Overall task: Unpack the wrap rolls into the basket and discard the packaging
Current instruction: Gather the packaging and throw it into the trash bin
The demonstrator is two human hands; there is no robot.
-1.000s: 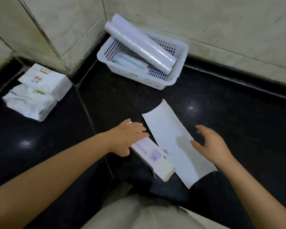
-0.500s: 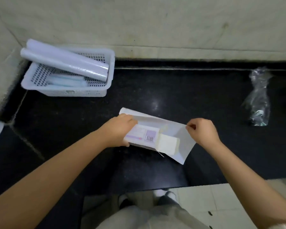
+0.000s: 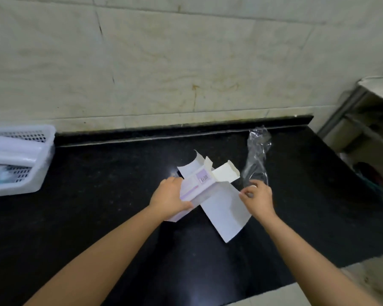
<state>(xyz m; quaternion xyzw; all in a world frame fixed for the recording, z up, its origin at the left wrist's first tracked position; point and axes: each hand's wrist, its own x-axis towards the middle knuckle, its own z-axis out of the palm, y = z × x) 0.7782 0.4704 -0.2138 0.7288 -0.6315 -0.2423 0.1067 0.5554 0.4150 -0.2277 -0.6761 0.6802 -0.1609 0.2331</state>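
Observation:
An empty white wrap-roll box [image 3: 200, 184] with a purple label and open end flaps is held above the black counter [image 3: 97, 206]. My left hand [image 3: 170, 198] grips its left end. Under the box hangs a white paper sheet [image 3: 226, 213]. My right hand [image 3: 255, 198] pinches the sheet's right edge, close to the lower end of a crumpled clear plastic wrapper [image 3: 255, 157] lying on the counter. At the far left stands the white perforated basket [image 3: 38, 173] with wrap rolls [image 3: 13, 153] resting across it.
A pale tiled wall rises behind the counter. The counter's right end drops off near a metal shelf frame [image 3: 349, 120]. Its front edge runs along the bottom right above a light floor [image 3: 307, 290].
My view has swung right, so the basket now sits at the far left. Both hands have carried the box and sheet rightward toward the clear wrapper, and the box's end flaps have opened.

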